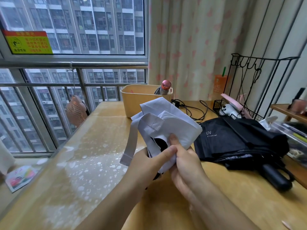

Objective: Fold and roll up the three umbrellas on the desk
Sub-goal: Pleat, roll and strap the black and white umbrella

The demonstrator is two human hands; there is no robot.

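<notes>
Hands — left hand (146,163), right hand (187,165) — pinching white umbrella (171,120); beige bin (132,103) holds pink-capped umbrella (166,85).

**Two hands meet in one grip**

Both bare forearms reach in from the lower edge and converge mid-frame. The left hand (147,161) curls round the umbrella (167,120) from the left, its thumb stretched toward the right hand (186,165). The right hand pinches the fabric, thumb upright and pressed on it, fingers curled beneath. The hands touch.

"UV / prevent sun" on black umbrella (239,138); window sticker (28,42) txt red/yellow, illegible.
</notes>
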